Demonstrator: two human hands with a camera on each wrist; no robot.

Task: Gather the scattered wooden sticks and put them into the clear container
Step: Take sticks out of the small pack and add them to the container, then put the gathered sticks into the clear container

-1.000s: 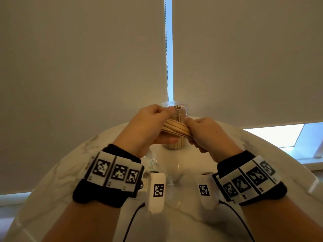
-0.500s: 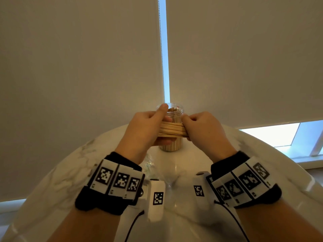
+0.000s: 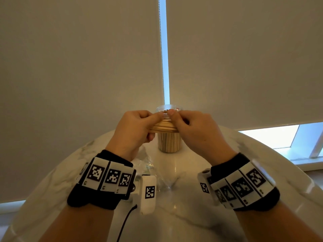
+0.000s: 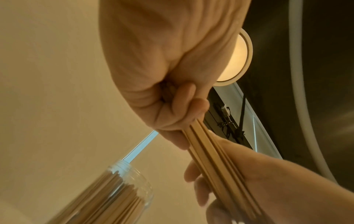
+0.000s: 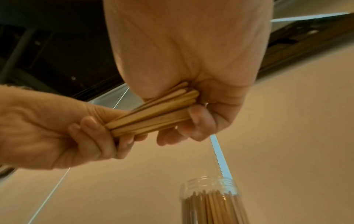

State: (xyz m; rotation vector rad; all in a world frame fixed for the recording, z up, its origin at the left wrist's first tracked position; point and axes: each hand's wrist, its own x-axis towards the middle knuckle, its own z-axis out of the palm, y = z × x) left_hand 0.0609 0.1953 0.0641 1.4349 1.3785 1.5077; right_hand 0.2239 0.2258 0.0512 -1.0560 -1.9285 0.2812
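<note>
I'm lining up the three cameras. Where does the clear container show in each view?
Head: clear container stands at centre on the table, partly behind the left hand and right hand.
Left wrist: bottom left, blurred.
Right wrist: bottom right of centre.
Shared landmark: the held bundle of sticks, lying crosswise in all three.

Matt wooden sticks [image 3: 163, 128]; clear, probably plastic container [image 3: 169, 142].

Both hands raised, close together — left hand [image 3: 134, 126] and right hand [image 3: 192, 128] curled, thumbs nearly touching.
</note>
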